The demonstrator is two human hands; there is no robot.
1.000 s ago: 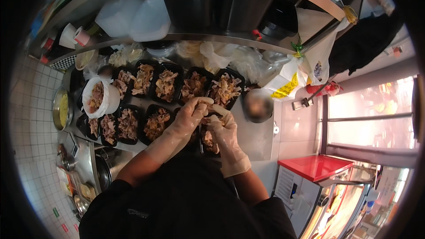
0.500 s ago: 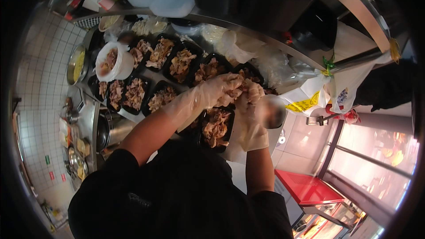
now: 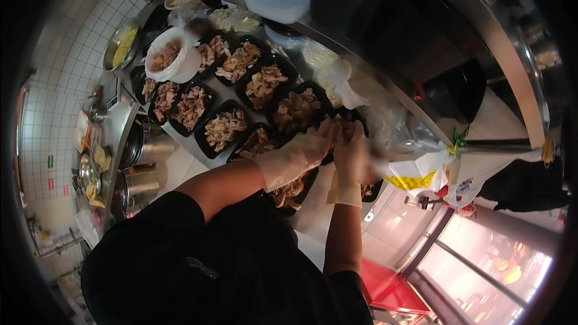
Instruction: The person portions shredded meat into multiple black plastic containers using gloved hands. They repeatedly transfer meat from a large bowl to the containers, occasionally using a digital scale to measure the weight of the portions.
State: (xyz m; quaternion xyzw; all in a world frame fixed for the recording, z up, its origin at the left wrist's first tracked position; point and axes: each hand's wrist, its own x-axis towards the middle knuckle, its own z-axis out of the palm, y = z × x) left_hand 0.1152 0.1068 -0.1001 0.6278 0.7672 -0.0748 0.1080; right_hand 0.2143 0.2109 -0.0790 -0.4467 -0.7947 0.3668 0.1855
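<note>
Both my hands wear clear loose gloves and meet over a black tray at the right end of the rows. My left hand (image 3: 306, 149) reaches in from the left, its fingers closed against the pulled meat (image 3: 344, 125) there. Beside it my right hand (image 3: 350, 157) has its fingers bent round the same meat; its fingertips are partly hidden. A heaped tray of meat (image 3: 296, 113) sits just left of them. Under my left forearm lies another portion of meat (image 3: 286, 195), partly covered. Several more black trays, such as the one with pale shredded meat (image 3: 225, 130), stand to the left.
A white bucket (image 3: 191, 65) with meat inside stands at the far left. Behind it is a metal bowl (image 3: 108, 60) of yellow food. Clear plastic bags (image 3: 388, 121) lie along the back under a metal shelf (image 3: 355, 54). Large metal pots (image 3: 147, 144) stand lower left.
The view has turned and shifted, so the trays appear moved. My hands have come down from above the trays onto the meat in the right-hand tray.
</note>
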